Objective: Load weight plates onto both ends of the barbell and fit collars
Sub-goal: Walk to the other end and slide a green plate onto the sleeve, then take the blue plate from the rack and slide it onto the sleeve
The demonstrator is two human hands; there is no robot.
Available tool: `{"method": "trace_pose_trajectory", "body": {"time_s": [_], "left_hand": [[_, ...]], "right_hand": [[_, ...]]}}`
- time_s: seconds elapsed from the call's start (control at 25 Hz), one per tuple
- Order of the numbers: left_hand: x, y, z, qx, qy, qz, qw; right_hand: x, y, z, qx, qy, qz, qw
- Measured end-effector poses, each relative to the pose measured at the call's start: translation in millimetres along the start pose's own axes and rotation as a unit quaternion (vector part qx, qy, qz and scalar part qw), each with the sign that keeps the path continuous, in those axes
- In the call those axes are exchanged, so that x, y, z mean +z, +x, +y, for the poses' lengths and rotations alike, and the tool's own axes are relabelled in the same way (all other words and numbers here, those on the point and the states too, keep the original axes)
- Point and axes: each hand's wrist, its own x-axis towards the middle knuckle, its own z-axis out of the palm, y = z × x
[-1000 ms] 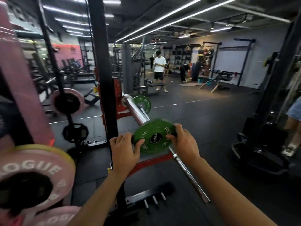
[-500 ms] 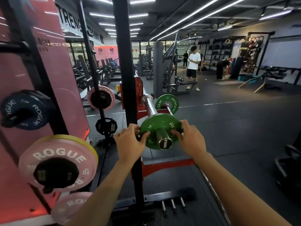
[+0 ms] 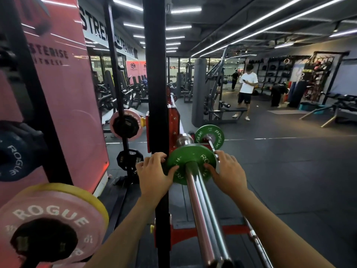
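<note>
- A small round green rubber weight plate [image 3: 185, 161] with white "ROGUE" lettering sits threaded on the shiny chrome sleeve of the barbell [image 3: 201, 207], well along it, with a long bare stretch of sleeve running back toward the camera.
- The left hand [image 3: 154, 171] grips the plate's left rim: thumb pressed on the near face, fingers curled over the edge.
- The right hand [image 3: 227, 172] holds the right rim the same way, thumb on the near face beside the sleeve and fingers wrapped behind the edge.
- The plate stands upright, square to the sleeve, just short of the chrome collar shoulder [image 3: 184, 139] visible behind it.
- A second green weight plate with the same white lettering [image 3: 209, 137] stands farther off and to the right, on the barbell's far end.
- The barbell rests in the red-and-black squat rack, whose black steel upright [image 3: 156, 74] rises just left of the plate.
- At the lower left corner of the view, a pink plate with a yellow rim [image 3: 58, 215], marked "ROGUE", hangs on a storage peg, with a dark blue plate [image 3: 13, 157] above it.
- A person in a white T-shirt [image 3: 246, 93] stands well away on the dark gym floor.
</note>
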Motion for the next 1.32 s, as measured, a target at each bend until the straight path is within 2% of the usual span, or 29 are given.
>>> {"method": "trace_pose_trajectory", "body": {"time_s": [0.32, 0.52, 0.68, 1.0, 1.32], "left_hand": [[68.7, 60.1, -43.6, -0.022, 0.025, 0.003, 0.999], [89.4, 85.3, -49.8, -0.073, 0.052, 0.001, 0.996], [92.9, 80.7, -50.9, -0.069, 0.058, 0.011, 0.996], [61.2, 53.4, -32.6, -0.042, 0.096, -0.033, 0.994], [-13.1, -12.4, 27.9, -0.002, 0.031, -0.051, 0.998]], "right_hand": [[64.3, 79.8, 16.0, 0.039, 0.000, 0.016, 0.999], [81.5, 105.8, 16.8, 0.101, -0.005, 0.020, 0.995], [85.3, 104.4, 15.0, 0.095, 0.019, 0.035, 0.995], [49.9, 66.6, 7.6, 0.056, 0.019, 0.005, 0.998], [-29.0, -24.2, -12.3, 0.058, 0.000, 0.002, 0.998]]}}
